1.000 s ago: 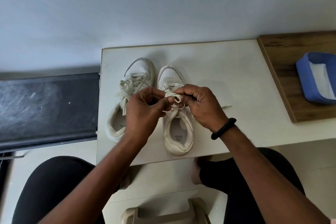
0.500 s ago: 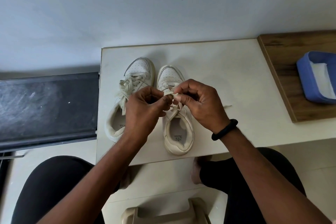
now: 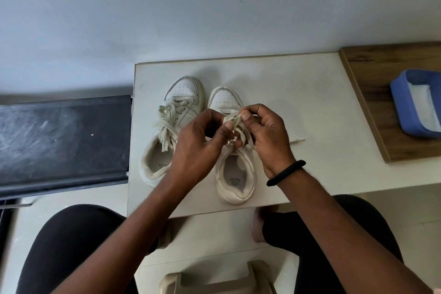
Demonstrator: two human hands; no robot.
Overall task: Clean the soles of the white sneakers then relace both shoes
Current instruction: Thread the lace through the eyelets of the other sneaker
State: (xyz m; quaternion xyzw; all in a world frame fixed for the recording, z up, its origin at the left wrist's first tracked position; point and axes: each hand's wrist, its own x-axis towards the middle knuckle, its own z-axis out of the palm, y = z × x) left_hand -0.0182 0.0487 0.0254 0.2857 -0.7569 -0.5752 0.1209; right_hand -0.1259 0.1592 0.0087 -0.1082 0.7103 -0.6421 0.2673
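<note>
Item one, nearest me at 6 o'clock: a beige stool [image 3: 214,281], between my knees in dark trousers.

Item two: my left hand [image 3: 198,148], fingers pinched on the lace [image 3: 235,124] of the right-side sneaker [image 3: 235,169].

Item three: my right hand [image 3: 267,136], black band [image 3: 286,173] at the wrist, thumb and forefinger nipping the same lace just above the tongue. A loose lace end [image 3: 297,140] trails out at 3 o'clock onto the white table [image 3: 298,102].

Item four: the left-side sneaker [image 3: 171,126], just beside its mate, toes toward 12 o'clock, laced and tied.

Item five, at 2 o'clock: a blue tub [image 3: 415,105] on a wooden top [image 3: 372,74], white contents I cannot identify.

Item six, at 9 o'clock: a dark panel [image 3: 64,141].
</note>
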